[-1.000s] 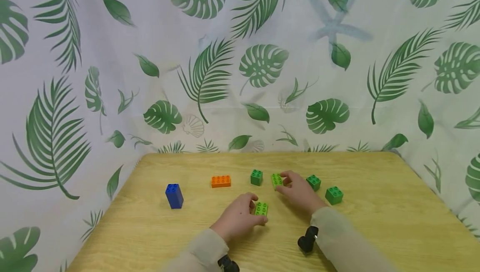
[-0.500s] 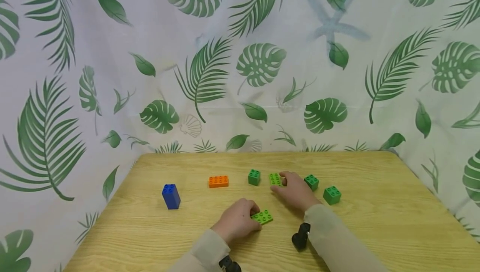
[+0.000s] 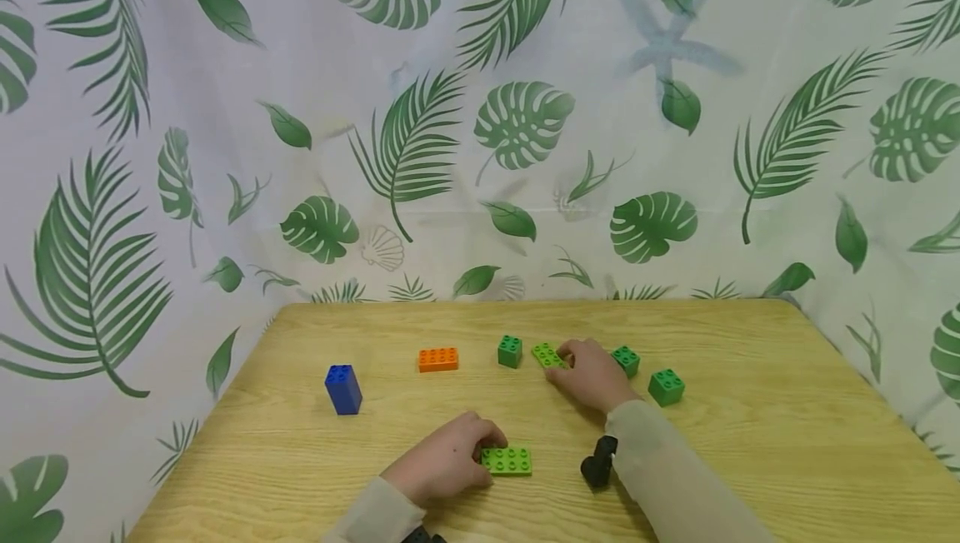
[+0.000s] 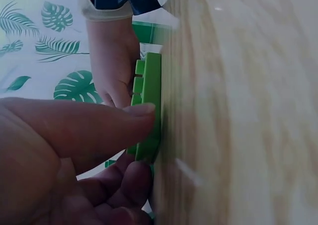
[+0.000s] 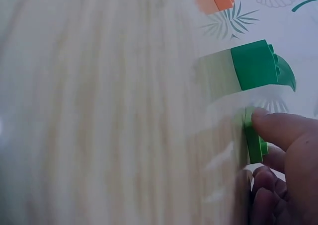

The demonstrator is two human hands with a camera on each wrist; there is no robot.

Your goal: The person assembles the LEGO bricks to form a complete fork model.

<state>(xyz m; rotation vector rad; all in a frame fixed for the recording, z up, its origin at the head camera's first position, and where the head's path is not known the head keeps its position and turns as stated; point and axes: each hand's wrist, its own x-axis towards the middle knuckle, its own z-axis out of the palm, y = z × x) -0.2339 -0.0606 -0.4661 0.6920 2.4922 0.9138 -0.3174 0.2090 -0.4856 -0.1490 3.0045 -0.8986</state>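
Observation:
My left hand (image 3: 447, 456) pinches one end of a flat lime-green toy brick (image 3: 510, 461) low on the table, its studs facing up and its long side running left to right. In the left wrist view the thumb lies along the side of this lime-green brick (image 4: 150, 91). Farther back, my right hand (image 3: 596, 376) pinches a second flat lime-green brick (image 3: 547, 355) by its right end. The right wrist view shows thumb and fingers at that brick (image 5: 253, 140), which stands close to a dark green brick (image 5: 253, 66).
On the wooden table (image 3: 315, 476), a tall blue brick (image 3: 343, 391) stands at left and an orange brick (image 3: 438, 360) lies farther back. One dark green brick (image 3: 510, 351) sits left of my right hand; two more, a nearer (image 3: 666, 387) and a farther brick (image 3: 626, 361), sit right of it.
The left hand has drawn its lime-green brick nearer and turned it from lengthwise to crosswise. The right hand's brick has turned slightly, its far end swinging left.

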